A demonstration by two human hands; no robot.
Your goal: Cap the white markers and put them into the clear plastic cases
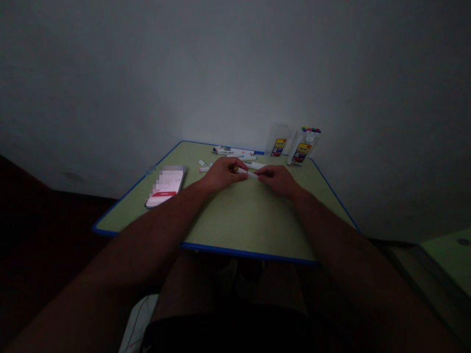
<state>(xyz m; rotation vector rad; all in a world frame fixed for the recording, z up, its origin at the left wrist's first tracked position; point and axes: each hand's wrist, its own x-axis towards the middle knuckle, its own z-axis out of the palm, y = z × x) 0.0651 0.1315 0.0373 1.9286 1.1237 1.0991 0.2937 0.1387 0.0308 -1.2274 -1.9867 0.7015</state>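
Note:
A white marker [252, 174] is held between my two hands above the table's far half. My left hand [223, 172] pinches its left end, and the fingers of my right hand [278, 179] close on the right end. Just behind them lies another white marker [256, 165]. Several loose markers [235, 152] lie farther back by the blue table edge. Left of my left hand are a short white piece like a cap [202, 163] and a pink-tipped marker [203, 169], partly hidden by that hand.
A lit phone [168, 185] lies at the left on the pale green table [243, 220] with blue edging. At the back right stand a see-through plastic case [278, 143] and a similar case holding several colourful-capped markers [303, 147]. The wall [235, 73] rises right behind.

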